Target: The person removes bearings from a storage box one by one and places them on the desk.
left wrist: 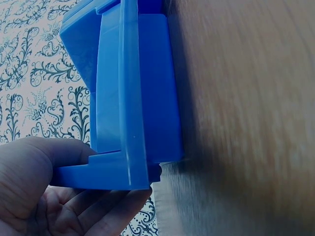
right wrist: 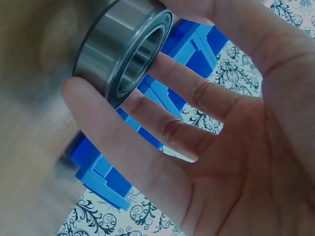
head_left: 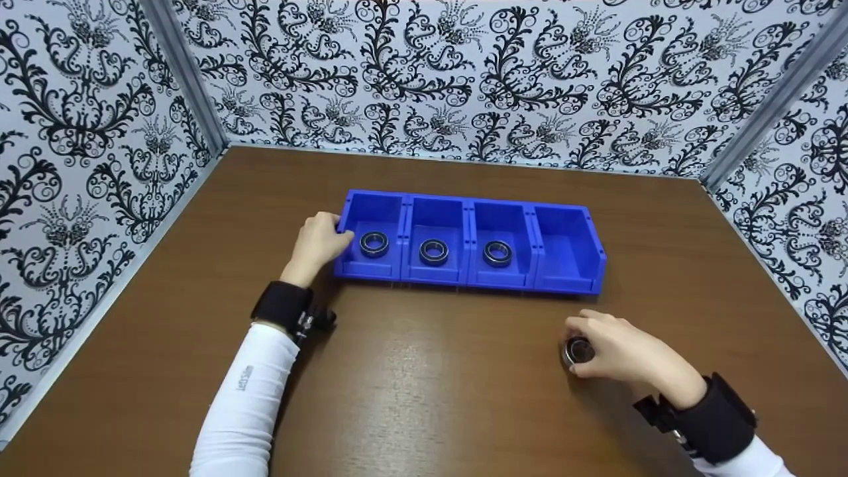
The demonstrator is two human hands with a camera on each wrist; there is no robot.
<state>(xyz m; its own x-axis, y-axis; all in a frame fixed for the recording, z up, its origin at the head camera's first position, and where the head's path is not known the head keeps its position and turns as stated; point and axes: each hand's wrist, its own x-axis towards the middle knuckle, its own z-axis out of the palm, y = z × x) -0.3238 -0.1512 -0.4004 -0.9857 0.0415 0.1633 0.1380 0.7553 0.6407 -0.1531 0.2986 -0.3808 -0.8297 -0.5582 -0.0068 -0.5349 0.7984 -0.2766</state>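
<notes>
No wording reads clearly: small grey lettering [head_left: 244,378] on the white sleeve [head_left: 242,405], lower left of the head view, is blurred (as are faint marks on the bearing [right wrist: 110,49], upper right-wrist view).

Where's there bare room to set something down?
Free: the table between the left hand and right hand, before the blue tray; the strip between it and the wall; the tray's rightmost compartment. Crowded: the other three compartments, each with a bearing.
</notes>
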